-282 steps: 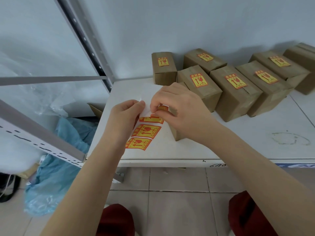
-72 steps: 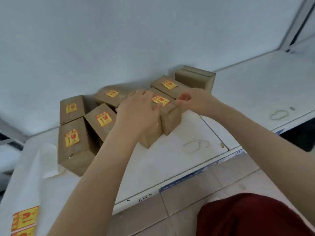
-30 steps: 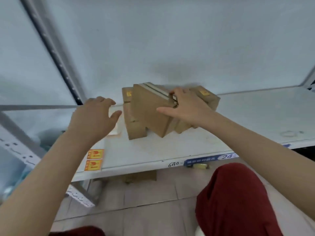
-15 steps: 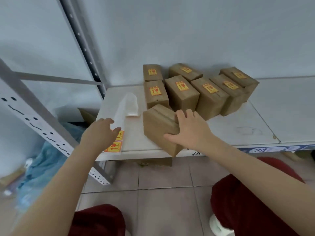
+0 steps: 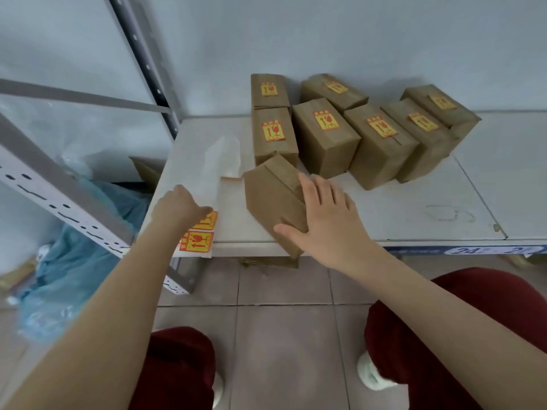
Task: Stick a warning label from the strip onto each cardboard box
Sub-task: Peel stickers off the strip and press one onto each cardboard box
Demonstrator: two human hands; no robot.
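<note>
A bare cardboard box [image 5: 270, 199] with no label on its visible faces lies tilted at the front edge of the white shelf [image 5: 399, 208]. My right hand [image 5: 322, 216] rests flat on its right side, fingers spread over the box. My left hand [image 5: 177, 207] is down on the label strip [image 5: 207, 184], a white backing strip with two yellow-and-red warning labels [image 5: 196, 241] at its near end. The fingertips cover part of the upper label; whether they pinch the strip cannot be told. Several labelled boxes [image 5: 324, 134] stand in rows behind.
A grey perforated rack upright [image 5: 145, 57] rises at the shelf's left corner, with a slanted perforated beam [image 5: 59, 199] further left. Blue plastic sheeting [image 5: 74, 261] lies on the floor below. The right half of the shelf holds only a faint ring stain [image 5: 450, 213]. My knees in dark red trousers show below.
My right hand carried the unlabelled box from the back of the stack down to the front edge. My left hand has come down onto the label strip.
</note>
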